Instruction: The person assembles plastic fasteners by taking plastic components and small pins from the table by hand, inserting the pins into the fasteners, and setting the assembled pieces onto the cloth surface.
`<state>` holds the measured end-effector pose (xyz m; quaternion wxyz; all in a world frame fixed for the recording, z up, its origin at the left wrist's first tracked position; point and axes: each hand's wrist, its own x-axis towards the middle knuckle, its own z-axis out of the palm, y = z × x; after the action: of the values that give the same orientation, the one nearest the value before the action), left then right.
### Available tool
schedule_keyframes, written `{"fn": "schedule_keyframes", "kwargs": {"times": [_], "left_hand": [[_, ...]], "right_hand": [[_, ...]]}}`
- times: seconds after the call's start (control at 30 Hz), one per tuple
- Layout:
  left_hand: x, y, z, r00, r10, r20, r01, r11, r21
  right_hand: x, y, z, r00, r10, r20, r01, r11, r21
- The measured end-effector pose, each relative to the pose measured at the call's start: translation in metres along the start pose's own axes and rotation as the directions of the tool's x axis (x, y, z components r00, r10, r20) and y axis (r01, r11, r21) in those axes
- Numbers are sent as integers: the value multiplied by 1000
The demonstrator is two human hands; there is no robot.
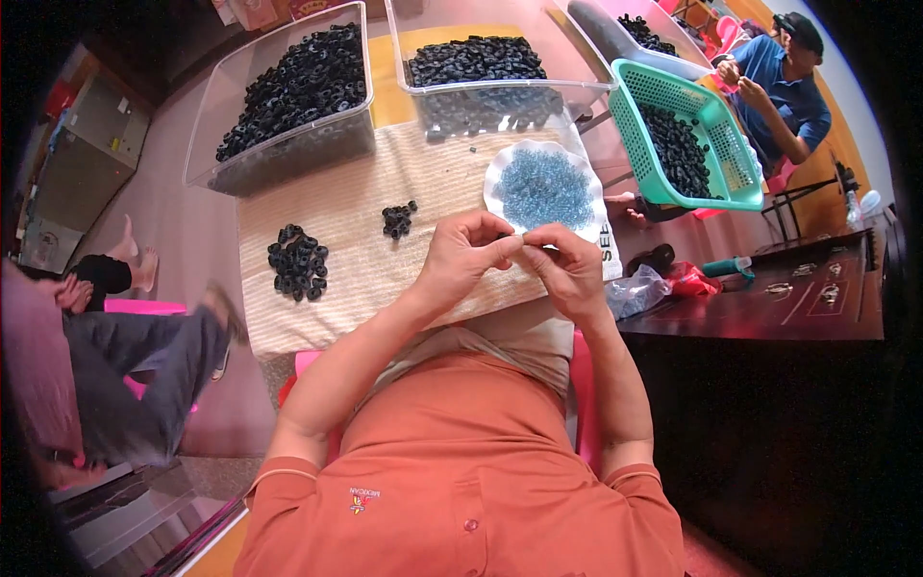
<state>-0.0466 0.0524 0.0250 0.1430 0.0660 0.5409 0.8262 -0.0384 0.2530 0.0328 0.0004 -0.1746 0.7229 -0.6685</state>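
Note:
My left hand (460, 260) and my right hand (569, 273) meet fingertip to fingertip at the near edge of a white scalloped plate (493, 197). Both are closed in a pinch; a small dark bit shows at the left fingertips, but its kind is too small to make out. Many small, clear bluish pieces (543, 188) fill the plate. To the left, on a striped beige cloth (356, 192), lie a larger pile of small black ring-like parts (298, 262) and a smaller pile of black parts (397, 221).
Beyond the cloth stand a clear tub (288, 159) and another clear tub (500, 85), both holding black parts. A green basket (707, 204) with more is at the right. Past it sits a person (784, 87); another person (125, 356) is at the left. Bags (687, 279) lie on a dark table (750, 322).

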Motion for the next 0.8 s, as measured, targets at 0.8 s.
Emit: {"fn": "schedule_keyframes", "kwargs": {"times": [0.8], "left_hand": [[7,3,5,995,-102,2,102,993,-52]], "right_hand": [[4,-8,-12,996,89,14,-88,994,-68]]}}
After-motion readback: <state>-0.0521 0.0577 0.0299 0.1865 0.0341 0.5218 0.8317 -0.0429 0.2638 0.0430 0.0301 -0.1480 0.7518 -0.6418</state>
